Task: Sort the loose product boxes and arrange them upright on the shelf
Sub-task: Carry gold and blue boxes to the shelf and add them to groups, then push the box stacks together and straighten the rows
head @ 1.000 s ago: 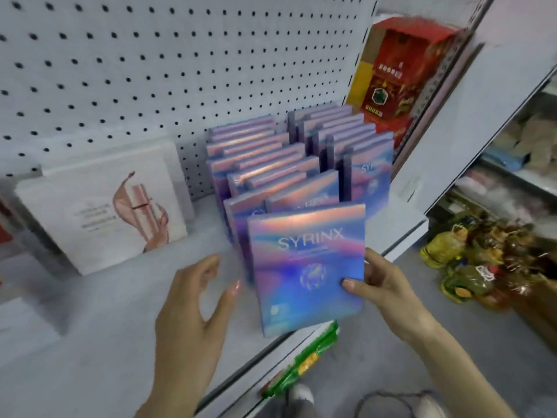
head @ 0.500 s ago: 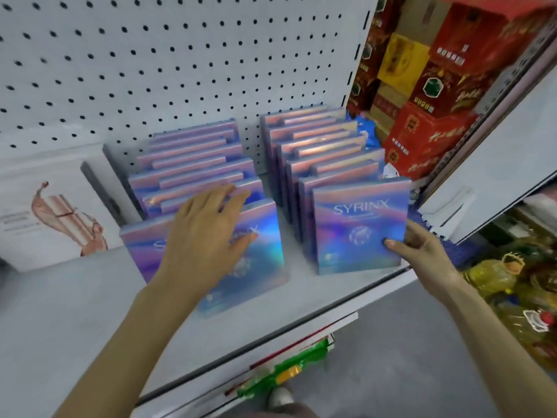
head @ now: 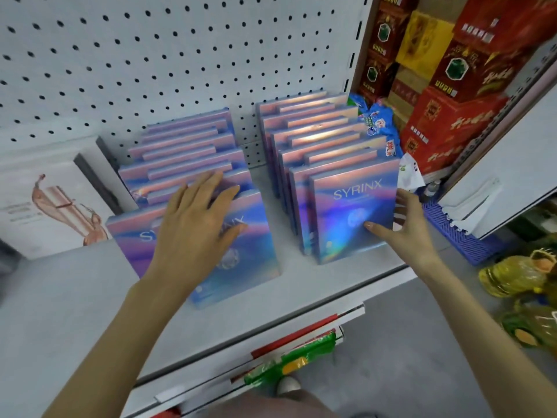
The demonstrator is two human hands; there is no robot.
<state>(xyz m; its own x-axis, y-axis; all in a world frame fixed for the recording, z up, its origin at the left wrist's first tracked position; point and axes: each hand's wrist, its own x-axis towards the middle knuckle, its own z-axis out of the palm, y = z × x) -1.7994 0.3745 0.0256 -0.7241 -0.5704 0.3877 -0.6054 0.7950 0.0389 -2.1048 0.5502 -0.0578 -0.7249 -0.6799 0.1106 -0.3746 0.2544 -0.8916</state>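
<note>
Two rows: left hand (head: 196,230) spread flat on tilted left front box (head: 250,267); right hand (head: 404,227) pinches edge of upright right front box (head: 346,212).

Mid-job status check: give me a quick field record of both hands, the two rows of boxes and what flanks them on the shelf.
left hand: flat, fingers straight, pressing the iridescent blue-purple SYRINX left-row front box
right hand: thumb on face, fingers round right edge of matching right-row front box
rows: two, upright, apart, on the white metal shelf
left of rows: white box with pink ribbon art
right of rows: stacked red gift boxes
</note>
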